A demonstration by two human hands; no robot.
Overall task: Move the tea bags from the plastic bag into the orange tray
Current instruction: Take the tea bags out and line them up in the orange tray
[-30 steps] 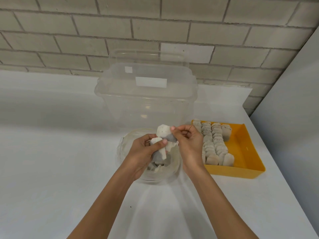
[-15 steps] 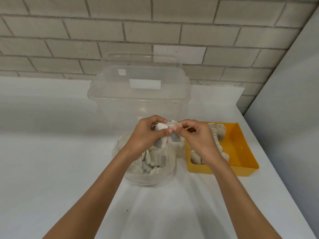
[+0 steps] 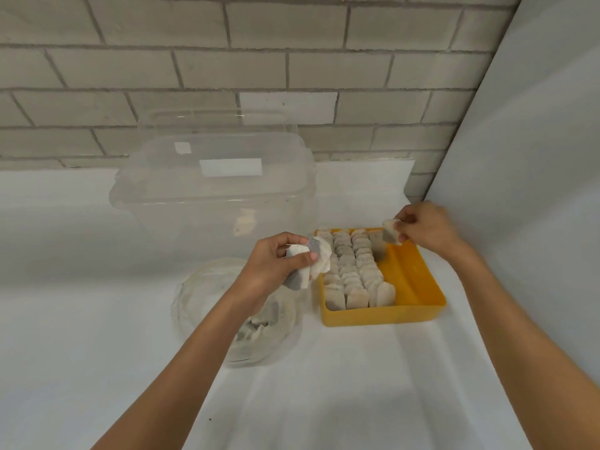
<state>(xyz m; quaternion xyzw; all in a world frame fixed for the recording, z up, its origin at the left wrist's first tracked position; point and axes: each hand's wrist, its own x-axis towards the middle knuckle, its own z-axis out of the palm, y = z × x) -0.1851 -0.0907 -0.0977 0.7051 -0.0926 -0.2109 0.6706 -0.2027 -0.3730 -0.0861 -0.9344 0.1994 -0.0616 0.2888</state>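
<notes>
The orange tray (image 3: 412, 280) sits right of centre on the white table, with several tea bags (image 3: 352, 271) standing in rows in its left part. A clear plastic bag (image 3: 207, 306) lies open left of the tray, and a few tea bags (image 3: 256, 326) show inside it. My left hand (image 3: 276, 264) hovers above the bag's right edge, shut on a small bunch of tea bags (image 3: 313, 263). Over the tray's far right corner, my right hand (image 3: 425, 228) pinches a single tea bag (image 3: 391, 232).
A large clear plastic box (image 3: 211, 190) with a lid stands behind the bag, against the brick wall. A pale grey wall panel (image 3: 535, 157) closes the right side, close to the tray. White table surface (image 3: 324, 384) stretches toward me.
My hands were together above the bag, pulling tea bags apart. The right hand has since carried one tea bag rightward over the tray's far corner; the left keeps the rest.
</notes>
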